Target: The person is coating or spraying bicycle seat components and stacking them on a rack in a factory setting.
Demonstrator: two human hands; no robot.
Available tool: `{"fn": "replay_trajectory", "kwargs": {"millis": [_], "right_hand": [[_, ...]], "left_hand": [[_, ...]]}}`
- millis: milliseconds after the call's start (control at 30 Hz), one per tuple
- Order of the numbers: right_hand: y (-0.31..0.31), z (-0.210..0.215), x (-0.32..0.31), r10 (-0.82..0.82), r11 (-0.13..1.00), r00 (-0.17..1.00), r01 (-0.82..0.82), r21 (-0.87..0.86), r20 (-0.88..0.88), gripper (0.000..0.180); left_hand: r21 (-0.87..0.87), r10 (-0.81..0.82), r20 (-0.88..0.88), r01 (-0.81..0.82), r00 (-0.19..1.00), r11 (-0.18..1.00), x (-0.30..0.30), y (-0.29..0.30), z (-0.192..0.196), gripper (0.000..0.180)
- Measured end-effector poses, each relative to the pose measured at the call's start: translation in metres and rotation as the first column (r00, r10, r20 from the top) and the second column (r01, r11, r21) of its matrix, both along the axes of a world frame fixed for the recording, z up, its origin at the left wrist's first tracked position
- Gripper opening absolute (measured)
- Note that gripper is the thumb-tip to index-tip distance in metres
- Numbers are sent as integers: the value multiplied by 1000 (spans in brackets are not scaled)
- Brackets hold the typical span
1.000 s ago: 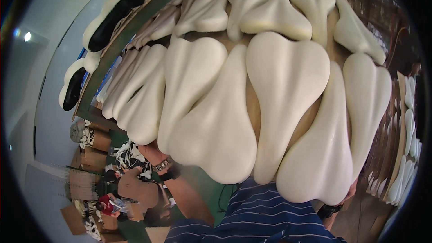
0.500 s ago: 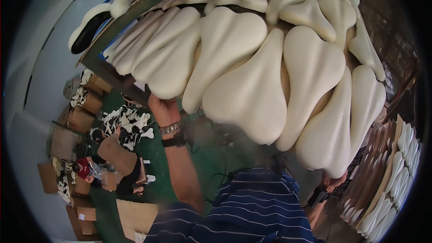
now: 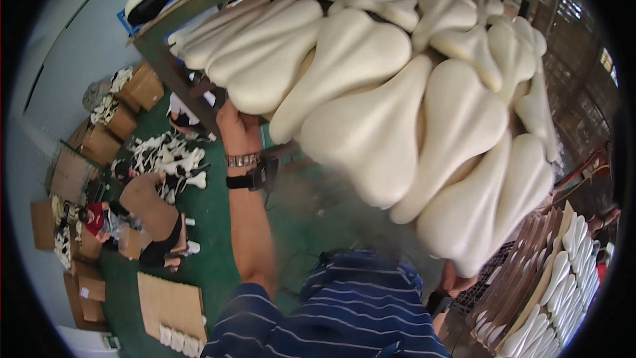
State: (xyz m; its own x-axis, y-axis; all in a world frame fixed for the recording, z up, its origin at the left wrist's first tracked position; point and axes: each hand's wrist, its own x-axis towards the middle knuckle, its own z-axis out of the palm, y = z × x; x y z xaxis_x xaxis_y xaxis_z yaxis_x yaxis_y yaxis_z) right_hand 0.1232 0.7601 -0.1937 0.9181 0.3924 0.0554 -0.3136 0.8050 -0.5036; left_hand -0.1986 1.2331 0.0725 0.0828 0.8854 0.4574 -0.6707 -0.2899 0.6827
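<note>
- The left hand (image 3: pixel 237 129) reaches up under the load of cream saddle-shaped foam pieces (image 3: pixel 371 126); its fingers are hidden, so its grip cannot be told.
- The right hand (image 3: pixel 457 282) is mostly hidden under the load's lower edge.
- Cardboard boxes (image 3: pixel 99 142) stand on the green floor (image 3: pixel 218 238).

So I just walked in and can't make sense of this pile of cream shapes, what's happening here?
A person in a striped shirt is carrying a big load of cream foam saddle-shaped pads stacked on a board or tray with a green edge. Their left hand grips the underside at the left; the right hand is mostly hidden under the load's lower right corner. On the green floor, other people sit among cardboard boxes.
</note>
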Motion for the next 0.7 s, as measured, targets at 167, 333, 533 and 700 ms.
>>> {"fn": "replay_trajectory", "kwargs": {"millis": [167, 333, 533, 700], "right_hand": [[30, -37, 11, -108, 968, 971, 152, -200, 214, 64], [68, -13, 4, 44, 999, 991, -43, -12, 127, 65], [83, 38, -27, 126, 970, 986, -100, 220, -106, 64], [74, 43, -40, -81, 992, 984, 95, 81, -161, 58]], "left_hand": [[-44, 102, -161, -110, 982, 993, -8, 28, 10, 38], [-27, 93, -234, -102, 968, 994, -10, 39, 25, 40], [-7, 63, -174, -65, 983, 998, -21, 36, 24, 30], [-57, 123, -90, -129, 988, 990, -28, 33, 15, 26]]}}
